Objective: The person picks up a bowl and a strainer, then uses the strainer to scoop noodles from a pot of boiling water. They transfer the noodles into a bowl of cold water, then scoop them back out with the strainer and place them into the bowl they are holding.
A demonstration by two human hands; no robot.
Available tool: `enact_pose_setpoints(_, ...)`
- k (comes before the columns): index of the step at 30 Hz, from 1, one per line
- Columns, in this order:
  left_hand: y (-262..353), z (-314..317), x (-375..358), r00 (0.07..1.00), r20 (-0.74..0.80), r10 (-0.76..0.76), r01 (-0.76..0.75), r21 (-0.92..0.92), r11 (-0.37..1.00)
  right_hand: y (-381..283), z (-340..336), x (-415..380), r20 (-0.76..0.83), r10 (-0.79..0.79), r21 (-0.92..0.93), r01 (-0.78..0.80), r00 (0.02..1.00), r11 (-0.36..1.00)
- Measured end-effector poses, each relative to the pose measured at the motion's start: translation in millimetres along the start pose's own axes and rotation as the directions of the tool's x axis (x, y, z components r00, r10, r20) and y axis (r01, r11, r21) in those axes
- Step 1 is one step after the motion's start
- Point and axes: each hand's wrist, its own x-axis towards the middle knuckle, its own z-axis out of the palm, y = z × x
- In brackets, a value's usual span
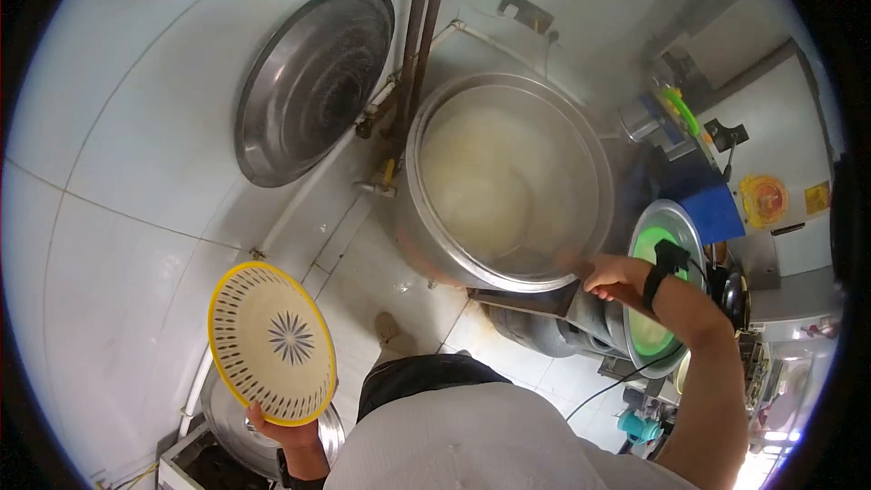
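Note:
My left hand [288, 431] grips the lower edge of a plastic colander [295, 318], cream with a yellow rim and a slotted pattern; nothing shows inside it. Ahead stands a large metal pot [419, 209] filled with cloudy, pale yellowish liquid [485, 172] under steam. At the pot's near right rim, my right hand [617, 274] is closed around a brown handle [635, 301] that runs back under my wrist. The far end of that tool is blurred by steam, so its kind cannot be made out.
A large round metal lid [318, 86] leans on the tiled wall at left. Beside the pot on the right sits a metal basin [667, 213] with a green rim inside. Another metal lid [231, 408] lies at lower left. A black cable [603, 390] hangs at right.

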Motion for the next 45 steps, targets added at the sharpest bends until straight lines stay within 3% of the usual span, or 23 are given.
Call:
enact_pose_setpoints(2,4,6,3,1.000,0.015,-0.001,0.000,0.014,1.000,3,14,4,0.010,-0.013,0.033,0.013,1.000,0.999)
enact_pose_setpoints(4,7,12,6,0.999,0.037,-0.006,0.005,0.029,1.000,9,26,-1,0.005,-0.073,0.177,0.071,0.997,0.982)
enact_pose_setpoints(7,4,19,-2,0.997,0.064,0.035,-0.039,0.072,0.997,26,36,-9,-0.021,-0.133,0.164,0.135,0.991,0.977)
enact_pose_setpoints(13,4,34,-10,0.967,0.241,-0.080,0.077,0.023,0.997,42,57,-55,-0.094,-0.240,0.278,0.257,0.966,0.926)
enact_pose_setpoints(18,0,37,-18,0.983,0.183,-0.018,0.016,0.010,1.000,64,71,-92,-0.135,-0.261,0.332,0.292,0.956,0.897)
enact_pose_setpoints(26,5,39,-28,0.970,0.240,-0.039,0.031,0.037,0.999,74,114,-115,-0.162,-0.276,0.467,0.320,0.947,0.824)
enact_pose_setpoints(27,5,38,-27,0.973,0.230,-0.031,0.024,0.036,0.999,77,114,-115,-0.149,-0.347,0.417,0.377,0.926,0.827)
enact_pose_setpoints(30,4,41,-30,0.955,0.284,-0.085,0.074,0.049,0.996,80,123,-133,-0.225,-0.331,0.348,0.393,0.916,0.851)
enact_pose_setpoints(34,7,47,-38,0.949,0.301,-0.092,0.070,0.082,0.994,88,146,-121,-0.209,-0.387,0.462,0.439,0.898,0.771)
enact_pose_setpoints(36,2,55,-46,0.976,0.209,-0.053,0.035,0.092,0.995,78,150,-127,-0.191,-0.451,0.451,0.486,0.872,0.749)
enact_pose_setpoints(39,1,64,-57,0.945,0.312,-0.101,0.060,0.139,0.988,88,161,-141,-0.242,-0.450,0.491,0.509,0.860,0.707)
enact_pose_setpoints(42,3,74,-69,0.940,0.331,-0.087,0.017,0.210,0.977,114,168,-181,-0.273,-0.474,0.479,0.545,0.837,0.688)
enact_pose_setpoints(45,6,96,-87,0.953,0.247,-0.174,0.136,0.166,0.977,148,176,-240,-0.359,-0.416,0.555,0.549,0.836,0.625)
